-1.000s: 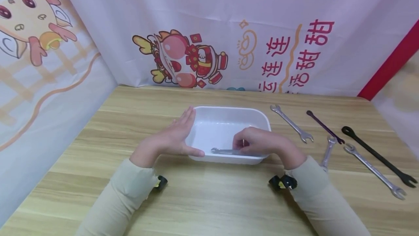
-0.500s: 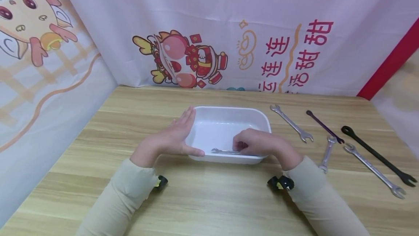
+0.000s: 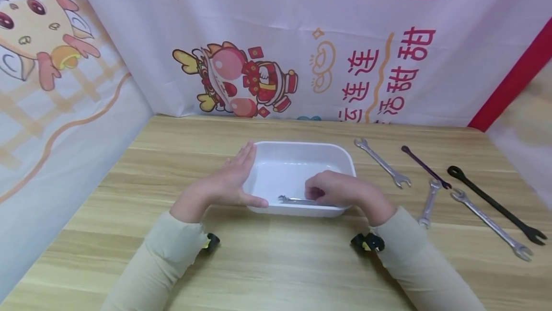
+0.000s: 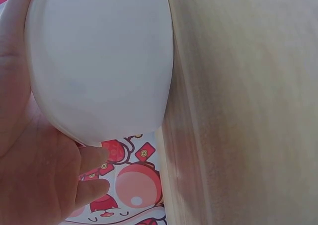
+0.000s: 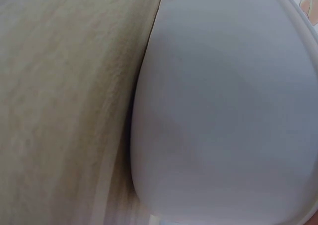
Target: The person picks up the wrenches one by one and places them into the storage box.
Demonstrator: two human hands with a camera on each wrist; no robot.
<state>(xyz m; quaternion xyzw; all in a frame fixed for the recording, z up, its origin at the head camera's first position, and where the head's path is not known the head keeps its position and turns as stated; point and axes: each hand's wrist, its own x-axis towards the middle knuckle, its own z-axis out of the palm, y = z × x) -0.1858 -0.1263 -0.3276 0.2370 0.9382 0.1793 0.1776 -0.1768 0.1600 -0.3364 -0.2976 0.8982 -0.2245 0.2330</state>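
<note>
A white rectangular plastic tub (image 3: 297,210) stands on the wooden table. My left hand (image 3: 228,181) rests against its left end, fingers straight along the left rim and thumb at the front rim. In the left wrist view, that hand (image 4: 35,170) lies along the tub's outer wall (image 4: 99,61). Inside the tub, my right hand (image 3: 334,187) has its fingers curled down on a small silver wrench (image 3: 295,201) along the front wall. The wrench's left end shows; the hand and tub wall hide the rest. The right wrist view shows mostly the tub's outer wall (image 5: 223,111).
Right of the tub lie a silver wrench (image 3: 382,162), a thin purple wrench (image 3: 426,166), a short silver wrench (image 3: 430,204), a long silver wrench (image 3: 491,224) and a black wrench (image 3: 496,204). A printed cloth (image 3: 258,14) hangs behind the table (image 3: 276,263).
The silver wrench under my right hand has sunk lower inside the tub, along its front wall. My left hand has stayed at the tub's left end.
</note>
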